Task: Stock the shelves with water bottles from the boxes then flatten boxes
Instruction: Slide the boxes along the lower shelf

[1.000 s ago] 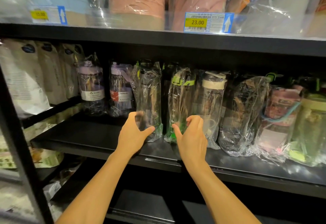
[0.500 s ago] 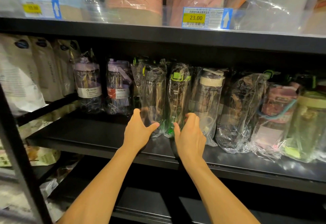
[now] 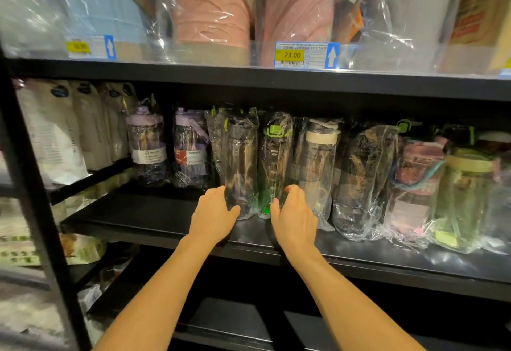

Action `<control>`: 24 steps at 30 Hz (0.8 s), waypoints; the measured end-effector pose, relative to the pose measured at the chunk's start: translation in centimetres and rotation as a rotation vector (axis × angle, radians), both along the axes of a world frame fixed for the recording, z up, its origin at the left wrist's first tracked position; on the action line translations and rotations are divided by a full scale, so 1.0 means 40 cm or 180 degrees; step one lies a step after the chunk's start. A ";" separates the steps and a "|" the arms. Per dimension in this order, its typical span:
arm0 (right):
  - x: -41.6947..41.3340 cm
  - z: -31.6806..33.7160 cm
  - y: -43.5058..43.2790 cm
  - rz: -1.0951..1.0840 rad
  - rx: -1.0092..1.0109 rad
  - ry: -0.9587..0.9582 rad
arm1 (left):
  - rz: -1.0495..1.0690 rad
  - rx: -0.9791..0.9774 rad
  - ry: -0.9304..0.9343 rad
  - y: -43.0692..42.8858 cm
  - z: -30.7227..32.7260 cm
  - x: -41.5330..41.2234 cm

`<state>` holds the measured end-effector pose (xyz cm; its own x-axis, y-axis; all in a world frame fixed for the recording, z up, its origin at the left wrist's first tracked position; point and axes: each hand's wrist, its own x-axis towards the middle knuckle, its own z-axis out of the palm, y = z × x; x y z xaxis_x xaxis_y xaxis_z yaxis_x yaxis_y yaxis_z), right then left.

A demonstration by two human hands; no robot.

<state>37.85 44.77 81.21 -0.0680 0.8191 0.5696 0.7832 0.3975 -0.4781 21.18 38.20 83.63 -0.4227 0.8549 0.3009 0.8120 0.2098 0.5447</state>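
Note:
Two water bottles wrapped in clear plastic stand side by side on the black middle shelf (image 3: 154,220). One is a dark bottle (image 3: 239,157) and the other a green-lidded bottle (image 3: 276,154). My left hand (image 3: 214,216) cups the base of the dark bottle from its left. My right hand (image 3: 294,218) cups the base of the green-lidded bottle from its right, fingers curled behind it. The bottles touch each other between my hands. No box is in view.
More wrapped bottles line the shelf: two purple-lidded ones (image 3: 146,146) to the left, a cream-lidded one (image 3: 318,162) and several bulkier ones to the right. White pouches (image 3: 52,135) fill the neighbouring rack. Wrapped pink rolls and a price tag (image 3: 304,54) sit above. A black upright (image 3: 33,184) stands left.
My hands have moved closer together and slightly deeper into the shelf. The gap between the two bottles has closed, and they now stand in line with the row.

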 end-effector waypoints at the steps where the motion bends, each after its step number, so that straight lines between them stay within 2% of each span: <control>1: 0.006 0.003 -0.007 0.0036 -0.0018 -0.0023 | 0.0033 -0.0183 0.0161 -0.011 0.005 0.001; 4: 0.041 0.004 -0.035 0.0216 -0.0012 -0.0031 | 0.0128 -0.0638 0.0820 -0.041 0.022 0.006; 6: 0.073 0.015 -0.050 0.0357 0.0045 -0.0139 | 0.0180 -0.0633 0.1261 -0.058 0.038 0.020; 9: 0.124 0.056 -0.061 0.0358 0.0083 -0.0612 | 0.0115 -0.0459 0.1634 -0.081 0.071 0.062; 15: 0.247 0.132 -0.073 0.0232 0.0153 -0.1365 | -0.0181 -0.0329 0.1918 -0.110 0.151 0.200; 24: 0.578 0.144 -0.109 -0.0297 -0.0029 -0.1662 | -0.0827 -0.0155 0.2177 -0.076 0.159 0.507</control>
<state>60.95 40.43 86.95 -0.2673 0.8399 0.4723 0.9498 0.3124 -0.0181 41.46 35.14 89.97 0.0641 0.9212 0.3839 0.9940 -0.0246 -0.1069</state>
